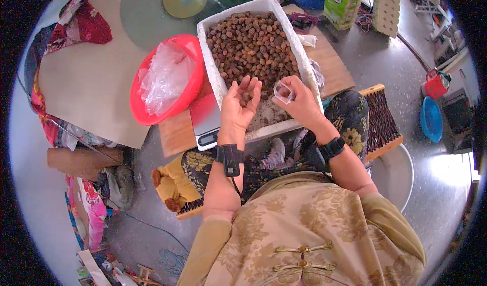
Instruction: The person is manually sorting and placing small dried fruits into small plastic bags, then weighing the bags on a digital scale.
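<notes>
A white foam box [207, 52] holds a heap of small brown nut-like pieces [251, 40], with pale residue showing near its front. My left hand [242, 101] is palm up over the box's near part, fingers curled around what looks like a few brown pieces. Just right of it, my right hand [299, 103] grips a small clear plastic container [283, 92]. A digital scale [205, 121] sits beside the box at left, partly under a red basin [139, 106] holding crumpled clear bags [165, 78].
Under these is a wooden board [329, 65]. A yellow cushion [170, 187] and woven stool [380, 123] flank my legs. A blue basin [430, 118], red jug [436, 85], green package [340, 4] and egg tray [384, 14] are rightward; cloth and cardboard [86, 161] lie left.
</notes>
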`<state>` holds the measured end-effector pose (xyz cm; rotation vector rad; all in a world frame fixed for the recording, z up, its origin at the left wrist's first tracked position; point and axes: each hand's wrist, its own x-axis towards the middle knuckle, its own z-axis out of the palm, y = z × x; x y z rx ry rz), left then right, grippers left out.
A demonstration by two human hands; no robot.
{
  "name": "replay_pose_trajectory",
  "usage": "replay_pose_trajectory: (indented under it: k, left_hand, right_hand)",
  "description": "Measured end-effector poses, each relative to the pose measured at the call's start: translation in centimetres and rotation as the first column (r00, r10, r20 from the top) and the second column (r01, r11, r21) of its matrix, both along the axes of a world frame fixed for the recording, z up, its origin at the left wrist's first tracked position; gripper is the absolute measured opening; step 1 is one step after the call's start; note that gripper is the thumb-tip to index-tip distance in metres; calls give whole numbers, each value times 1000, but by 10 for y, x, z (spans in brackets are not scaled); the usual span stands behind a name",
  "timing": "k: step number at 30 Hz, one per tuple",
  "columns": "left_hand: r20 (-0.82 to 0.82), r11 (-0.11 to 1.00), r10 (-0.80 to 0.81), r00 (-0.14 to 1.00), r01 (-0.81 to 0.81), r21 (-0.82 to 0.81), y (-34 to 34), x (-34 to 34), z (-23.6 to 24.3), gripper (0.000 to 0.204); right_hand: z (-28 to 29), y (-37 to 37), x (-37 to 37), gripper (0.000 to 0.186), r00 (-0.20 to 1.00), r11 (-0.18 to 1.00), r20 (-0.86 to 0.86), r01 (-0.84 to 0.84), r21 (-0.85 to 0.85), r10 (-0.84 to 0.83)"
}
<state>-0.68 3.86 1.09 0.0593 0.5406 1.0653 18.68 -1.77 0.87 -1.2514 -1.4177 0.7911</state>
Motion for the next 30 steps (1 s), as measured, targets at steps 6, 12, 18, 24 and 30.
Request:
replay_pose_trajectory:
  k: [6, 12, 18, 24, 30]
  left_hand:
    - [0, 994, 73, 997, -73, 77, -6, 9, 12, 41]
    - [73, 994, 102, 992, -105, 31, -3, 9, 9, 36]
    - [14, 992, 125, 992, -125, 11, -7, 24, 26, 32]
    - [-131, 963, 174, 976, -141, 229, -15, 51, 52, 34]
    - [-225, 917, 250, 942, -155, 368, -17, 70, 49, 38]
  right_hand:
    - [4, -1, 0, 45, 1000, 999, 16, -13, 39, 13]
    - [6, -1, -1, 46, 998, 998, -21, -50, 38, 51]
    - [1, 2, 1, 45, 998, 999, 46, -40, -5, 40]
    - [5, 0, -3, 46, 1000, 999, 23, -10, -51, 11]
    - [3, 1, 0, 46, 999, 996, 7, -49, -75, 49]
